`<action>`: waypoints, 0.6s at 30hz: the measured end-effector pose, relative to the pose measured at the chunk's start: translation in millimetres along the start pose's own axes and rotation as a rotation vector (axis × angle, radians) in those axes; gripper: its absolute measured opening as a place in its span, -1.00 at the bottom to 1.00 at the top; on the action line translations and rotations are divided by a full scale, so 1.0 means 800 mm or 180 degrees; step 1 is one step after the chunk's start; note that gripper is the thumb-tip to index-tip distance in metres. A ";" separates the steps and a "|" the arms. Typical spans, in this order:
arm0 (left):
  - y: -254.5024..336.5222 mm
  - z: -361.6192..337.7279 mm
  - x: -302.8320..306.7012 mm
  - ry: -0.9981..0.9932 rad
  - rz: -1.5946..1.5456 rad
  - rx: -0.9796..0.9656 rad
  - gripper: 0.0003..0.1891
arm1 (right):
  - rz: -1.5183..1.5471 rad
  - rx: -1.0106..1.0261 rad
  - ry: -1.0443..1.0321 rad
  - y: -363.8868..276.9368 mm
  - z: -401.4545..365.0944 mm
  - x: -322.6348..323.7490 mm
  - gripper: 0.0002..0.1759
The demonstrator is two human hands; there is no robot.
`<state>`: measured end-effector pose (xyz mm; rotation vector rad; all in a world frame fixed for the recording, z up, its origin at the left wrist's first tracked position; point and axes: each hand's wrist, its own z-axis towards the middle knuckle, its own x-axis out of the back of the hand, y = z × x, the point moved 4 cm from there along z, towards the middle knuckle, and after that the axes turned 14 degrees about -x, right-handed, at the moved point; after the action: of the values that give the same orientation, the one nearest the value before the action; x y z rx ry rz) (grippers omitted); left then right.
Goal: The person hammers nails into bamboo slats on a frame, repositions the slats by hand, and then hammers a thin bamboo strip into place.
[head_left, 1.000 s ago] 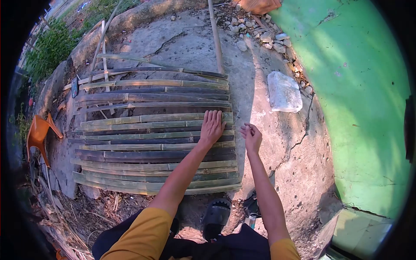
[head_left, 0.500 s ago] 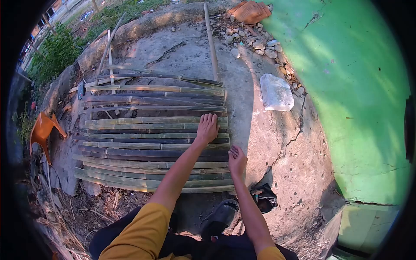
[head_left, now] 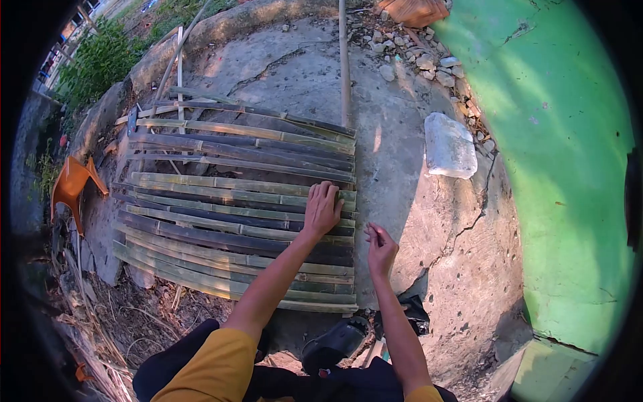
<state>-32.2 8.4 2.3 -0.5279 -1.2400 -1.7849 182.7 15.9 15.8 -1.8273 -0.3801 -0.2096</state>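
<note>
- At far left, an orange chair [head_left: 70, 187] is being noted on the ground [head_left: 382, 161], apart from the work.
- Right of it, bamboo strips [head_left: 228, 226] are being supported by the ground in front of the person, lying roughly side by side, green-tan and dark, some slightly slanted, with a wider gap in the upper part of the row.
- Handling is being judged as follows: each strip is being rated light, long and stiff with some spring, smooth on the face and possibly sharp along the split edges; splitting is being considered the main weakness. Hold is best being taken near an end, across the width, clear of the edges.
- Near the strips' right ends, the left hand [head_left: 323, 208] is being laid palm down across several strips, fingers together and slightly bent; nothing is being visibly gripped. The left forearm [head_left: 284, 271] is being extended diagonally over the lower strips.
- Just beyond those ends, the right hand [head_left: 382, 249] is being held half curled, thumb and fingertips drawn together; whether anything thin is being pinched cannot be told. The right forearm [head_left: 398, 321] is being angled up from below.
- Farther right, a pale block [head_left: 450, 146] is being recorded on the ground, well apart from both hands.
</note>
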 end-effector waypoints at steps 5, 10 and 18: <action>-0.001 -0.001 0.002 0.0225 -0.0260 0.0118 -0.63 | -0.0263 0.0183 -0.0121 -0.004 0.044 -0.020 -0.77; -0.006 -0.005 -0.001 0.0290 -0.0421 0.0052 -0.79 | -0.0200 0.0064 -0.0121 -0.011 0.074 -0.052 -0.71; -0.014 -0.008 -0.001 0.0367 -0.0637 0.0071 -0.78 | 0.0010 -0.0252 -0.0046 -0.027 0.066 -0.076 -0.89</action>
<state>-40.4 4.0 -6.7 -0.2915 -1.2669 -1.9365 115.5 62.8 -0.1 -1.9082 -0.3838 -0.2121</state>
